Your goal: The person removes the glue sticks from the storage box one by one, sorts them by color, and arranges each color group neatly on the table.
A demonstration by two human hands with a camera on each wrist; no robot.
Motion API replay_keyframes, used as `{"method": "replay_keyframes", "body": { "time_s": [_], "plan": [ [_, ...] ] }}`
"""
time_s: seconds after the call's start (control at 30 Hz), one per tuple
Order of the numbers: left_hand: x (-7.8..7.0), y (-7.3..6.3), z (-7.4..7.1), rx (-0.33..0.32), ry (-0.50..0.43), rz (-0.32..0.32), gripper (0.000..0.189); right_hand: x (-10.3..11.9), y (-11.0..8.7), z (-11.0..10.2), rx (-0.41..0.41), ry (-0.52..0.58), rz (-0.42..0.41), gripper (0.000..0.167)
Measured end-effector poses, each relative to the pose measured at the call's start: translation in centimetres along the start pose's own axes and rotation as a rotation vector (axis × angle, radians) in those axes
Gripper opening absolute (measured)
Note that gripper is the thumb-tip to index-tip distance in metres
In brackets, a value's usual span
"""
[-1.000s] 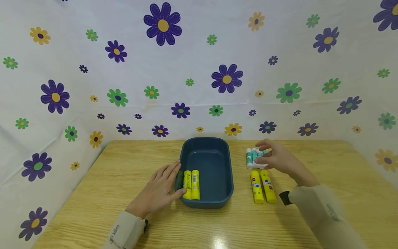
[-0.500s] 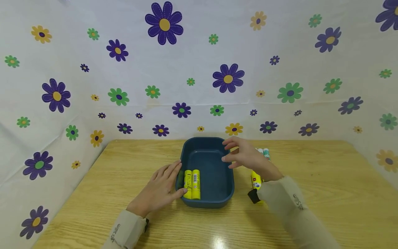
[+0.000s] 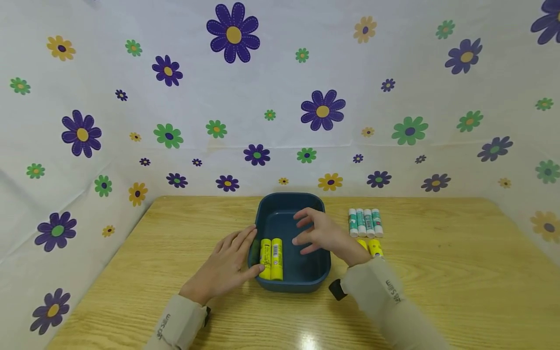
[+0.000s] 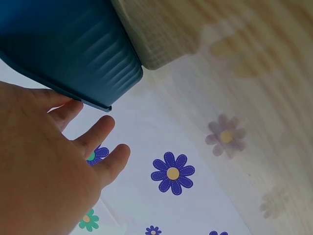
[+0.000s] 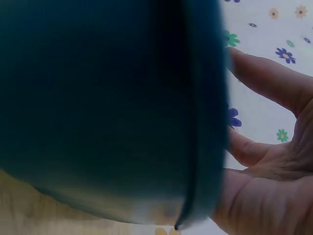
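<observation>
A dark blue rectangular box (image 3: pixel 290 288) stands on the table. Two yellow glue sticks (image 3: pixel 276 260) lie side by side in its near left part. My left hand (image 3: pixel 225 265) rests along the box's left side, fingers extended at the rim and thumb over the near left corner beside the sticks. Over the right half of the box is my right hand (image 3: pixel 325 236), its fingers spread and bent a little with nothing between them. In the right wrist view the box wall (image 5: pixel 107 112) covers part of that hand's fingers (image 5: pixel 266 78).
Right of the box, several white-and-green glue sticks (image 3: pixel 360 222) lie in a row. Just nearer are two more yellow glue sticks (image 3: pixel 375 247), partly hidden by the right forearm. A flower-print cloth (image 3: pixel 280 97) hangs behind the wooden table (image 3: pixel 446 272).
My right hand has moved left from above the white-and-green glue sticks, past the box's right rim, to over its inside. The left hand has stayed at the box's left side.
</observation>
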State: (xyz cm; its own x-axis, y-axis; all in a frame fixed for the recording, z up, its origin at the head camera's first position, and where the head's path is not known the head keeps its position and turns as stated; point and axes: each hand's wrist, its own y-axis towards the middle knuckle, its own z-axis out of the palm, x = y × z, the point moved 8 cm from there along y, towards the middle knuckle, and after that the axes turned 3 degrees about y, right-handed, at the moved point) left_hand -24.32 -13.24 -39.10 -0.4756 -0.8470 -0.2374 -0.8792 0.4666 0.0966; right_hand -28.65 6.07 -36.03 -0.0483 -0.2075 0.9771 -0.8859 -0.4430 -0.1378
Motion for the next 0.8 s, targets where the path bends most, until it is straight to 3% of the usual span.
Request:
{"method": "replay_keyframes", "body": {
  "time_s": [0.4, 0.8],
  "plan": [
    [-0.1, 0.0, 0.1, 0.005, -0.004, 0.004, 0.085, -1.5, 0.4, 2.3, 0.022, 0.049, 0.047, 0.061],
    [0.0, 0.1, 0.1, 0.015, -0.005, 0.006, 0.084, -2.9, 0.8, 3.9, -0.010, -0.016, 0.093, 0.061]
  ]
}}
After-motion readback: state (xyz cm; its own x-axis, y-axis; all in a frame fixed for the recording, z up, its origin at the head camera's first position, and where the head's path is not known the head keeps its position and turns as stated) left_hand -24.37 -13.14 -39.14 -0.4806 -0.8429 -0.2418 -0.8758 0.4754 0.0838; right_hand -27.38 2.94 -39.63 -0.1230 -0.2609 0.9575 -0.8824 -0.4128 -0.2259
